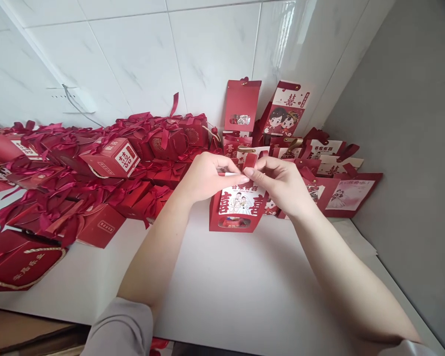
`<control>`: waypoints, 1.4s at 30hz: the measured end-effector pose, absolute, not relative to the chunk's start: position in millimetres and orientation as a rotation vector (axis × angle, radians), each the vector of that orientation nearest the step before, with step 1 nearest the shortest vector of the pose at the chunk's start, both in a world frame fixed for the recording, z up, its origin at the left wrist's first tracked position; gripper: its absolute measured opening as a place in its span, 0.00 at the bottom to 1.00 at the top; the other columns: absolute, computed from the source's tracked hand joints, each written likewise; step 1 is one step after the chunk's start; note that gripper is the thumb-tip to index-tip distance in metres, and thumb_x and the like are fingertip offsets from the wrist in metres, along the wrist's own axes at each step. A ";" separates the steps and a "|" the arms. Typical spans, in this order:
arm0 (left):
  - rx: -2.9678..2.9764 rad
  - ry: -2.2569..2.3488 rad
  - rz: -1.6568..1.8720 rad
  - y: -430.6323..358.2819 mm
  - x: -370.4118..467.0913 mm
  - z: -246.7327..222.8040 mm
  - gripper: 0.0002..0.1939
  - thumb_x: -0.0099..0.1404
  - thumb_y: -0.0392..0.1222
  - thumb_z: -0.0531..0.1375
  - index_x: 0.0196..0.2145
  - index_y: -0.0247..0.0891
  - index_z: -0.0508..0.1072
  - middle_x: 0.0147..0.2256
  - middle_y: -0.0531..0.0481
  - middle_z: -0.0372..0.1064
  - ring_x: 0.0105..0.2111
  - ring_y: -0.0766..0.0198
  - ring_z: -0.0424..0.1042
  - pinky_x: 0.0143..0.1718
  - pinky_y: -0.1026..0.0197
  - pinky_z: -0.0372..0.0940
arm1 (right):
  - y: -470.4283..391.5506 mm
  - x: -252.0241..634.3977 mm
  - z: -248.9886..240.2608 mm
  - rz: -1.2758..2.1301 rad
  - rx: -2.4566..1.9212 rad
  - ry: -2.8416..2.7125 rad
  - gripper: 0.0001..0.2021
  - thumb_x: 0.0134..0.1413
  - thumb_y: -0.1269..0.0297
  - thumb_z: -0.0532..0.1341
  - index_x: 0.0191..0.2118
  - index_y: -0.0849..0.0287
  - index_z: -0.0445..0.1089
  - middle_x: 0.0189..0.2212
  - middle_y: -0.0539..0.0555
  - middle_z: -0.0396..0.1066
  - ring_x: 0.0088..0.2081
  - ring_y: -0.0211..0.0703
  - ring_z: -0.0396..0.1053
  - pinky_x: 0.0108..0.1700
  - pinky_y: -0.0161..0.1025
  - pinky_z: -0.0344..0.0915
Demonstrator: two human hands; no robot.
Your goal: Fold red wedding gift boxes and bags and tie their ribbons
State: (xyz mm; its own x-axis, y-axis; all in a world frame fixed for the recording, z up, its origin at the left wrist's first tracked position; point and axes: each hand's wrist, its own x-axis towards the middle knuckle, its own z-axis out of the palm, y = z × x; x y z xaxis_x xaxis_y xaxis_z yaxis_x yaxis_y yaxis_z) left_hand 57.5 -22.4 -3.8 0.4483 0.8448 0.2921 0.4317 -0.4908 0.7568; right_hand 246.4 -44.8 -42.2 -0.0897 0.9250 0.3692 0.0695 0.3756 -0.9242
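A red gift box [215, 217] stands upright on the white table, with a bride-and-groom picture on its white label and a small window low in front. My left hand [209, 175] is closed at the box's top edge, fingers and thumb pinching there. From the other side, my right hand [280, 180] pinches the red ribbon [250, 160] that rises from the top of the box. The fingertips of both hands nearly meet, and they partly hide the ribbon and the upper edge.
Many red boxes with ribbon bows [107, 155] are heaped along the tiled wall at the left. Behind and right of my hands stand more gift boxes, one with two cartoon figures [285, 118]. A grey wall [411, 138] bounds the right side. The white table [222, 282] extends toward me.
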 end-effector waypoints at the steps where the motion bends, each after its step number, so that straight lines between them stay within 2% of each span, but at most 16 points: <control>1: 2.080 1.067 0.900 -23.1 58.0 -3.7 0.13 0.56 0.51 0.69 0.30 0.37 0.81 0.30 0.48 0.78 0.32 0.60 0.75 0.36 0.60 0.67 | -44.9 246.6 -42.1 0.929 -0.946 -1.474 0.18 0.52 0.48 0.70 0.28 0.59 0.71 0.24 0.48 0.66 0.24 0.34 0.59 0.26 0.35 0.57; 7: 1.902 1.002 0.853 -22.5 59.5 -4.6 0.15 0.58 0.53 0.67 0.32 0.38 0.81 0.32 0.47 0.78 0.33 0.59 0.76 0.36 0.60 0.69 | -47.2 247.5 -38.6 0.873 -0.944 -1.432 0.18 0.50 0.47 0.71 0.27 0.57 0.71 0.26 0.51 0.70 0.26 0.38 0.64 0.27 0.37 0.61; 12: 1.870 1.006 0.770 -20.7 59.3 -6.3 0.17 0.60 0.55 0.65 0.32 0.38 0.81 0.31 0.48 0.77 0.33 0.60 0.75 0.35 0.59 0.67 | -46.0 246.0 -40.3 0.907 -0.939 -1.423 0.19 0.49 0.47 0.71 0.26 0.57 0.70 0.25 0.51 0.70 0.25 0.37 0.63 0.25 0.36 0.59; 22: 1.677 0.970 0.757 -15.4 61.1 -12.3 0.14 0.55 0.50 0.70 0.31 0.36 0.80 0.31 0.46 0.76 0.34 0.59 0.75 0.36 0.58 0.67 | -42.0 245.8 -41.6 0.925 -0.944 -1.442 0.19 0.48 0.49 0.71 0.26 0.58 0.69 0.24 0.50 0.70 0.25 0.36 0.63 0.25 0.35 0.59; 24: 1.534 0.932 0.827 -11.8 63.6 -15.0 0.12 0.56 0.48 0.70 0.32 0.37 0.79 0.33 0.47 0.76 0.34 0.60 0.75 0.36 0.60 0.67 | -42.7 245.2 -41.2 0.917 -0.955 -1.439 0.18 0.49 0.49 0.71 0.27 0.58 0.69 0.25 0.50 0.70 0.25 0.37 0.64 0.26 0.35 0.61; 28: 1.017 0.784 1.195 2.4 64.7 -21.4 0.10 0.56 0.43 0.68 0.36 0.39 0.75 0.36 0.51 0.74 0.37 0.65 0.74 0.38 0.63 0.69 | -45.0 241.9 -42.3 0.853 -0.966 -1.473 0.15 0.52 0.54 0.69 0.28 0.57 0.67 0.25 0.50 0.70 0.26 0.37 0.64 0.26 0.35 0.61; 31: 0.691 0.765 1.362 16.0 58.4 -26.3 0.09 0.55 0.40 0.65 0.36 0.40 0.73 0.35 0.52 0.72 0.35 0.68 0.73 0.36 0.65 0.67 | -45.3 238.5 -46.8 0.859 -0.955 -1.542 0.15 0.54 0.54 0.68 0.28 0.57 0.65 0.26 0.50 0.69 0.25 0.37 0.63 0.26 0.35 0.59; 37: 0.567 0.786 1.399 27.3 47.3 -30.1 0.07 0.56 0.38 0.60 0.35 0.41 0.71 0.33 0.52 0.70 0.32 0.69 0.71 0.30 0.66 0.62 | -44.2 234.8 -55.7 0.861 -0.991 -1.715 0.16 0.57 0.54 0.66 0.28 0.57 0.63 0.24 0.47 0.65 0.23 0.34 0.57 0.25 0.35 0.54; 42: 0.572 0.759 1.397 24.6 48.0 -29.5 0.06 0.57 0.38 0.60 0.35 0.41 0.70 0.34 0.52 0.70 0.31 0.70 0.70 0.28 0.67 0.60 | -44.2 234.6 -56.9 0.774 -1.010 -1.861 0.18 0.58 0.50 0.65 0.27 0.57 0.63 0.24 0.47 0.66 0.25 0.35 0.59 0.27 0.36 0.55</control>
State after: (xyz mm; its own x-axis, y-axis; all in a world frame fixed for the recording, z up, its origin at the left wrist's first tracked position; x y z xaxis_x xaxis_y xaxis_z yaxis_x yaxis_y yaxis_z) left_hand 48.0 24.6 -29.5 0.0095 0.9911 -0.1330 -0.6505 0.1071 0.7519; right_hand 234.6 -44.2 -56.9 -0.3043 0.8696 0.3888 0.3376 0.4802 -0.8096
